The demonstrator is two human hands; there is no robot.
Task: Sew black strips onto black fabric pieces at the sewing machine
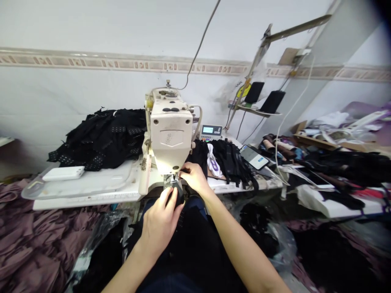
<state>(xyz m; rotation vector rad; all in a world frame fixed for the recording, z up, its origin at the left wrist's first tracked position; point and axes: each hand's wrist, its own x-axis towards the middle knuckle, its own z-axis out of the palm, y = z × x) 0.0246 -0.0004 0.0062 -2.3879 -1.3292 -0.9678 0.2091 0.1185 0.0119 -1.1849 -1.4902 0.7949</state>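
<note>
A cream industrial sewing machine (169, 130) stands on a white table, its needle and presser foot (171, 179) low in the middle of the view. My left hand (160, 219) is just in front of the foot, pinching a piece of black fabric (179, 195) with a strip running toward the needle. My right hand (194, 177) rests at the right of the foot, its fingertips on the material next to the needle. More black fabric (183, 240) hangs down over my lap. The needle's tip is hidden by my fingers.
A heap of black fabric pieces with dotted bands (100, 138) lies left of the machine, beside a white power bank (63, 173). Black straps (229, 160), a digital display box (211, 131) and a tablet (254, 157) sit to the right. Two phones (262, 97) stand on a wall shelf.
</note>
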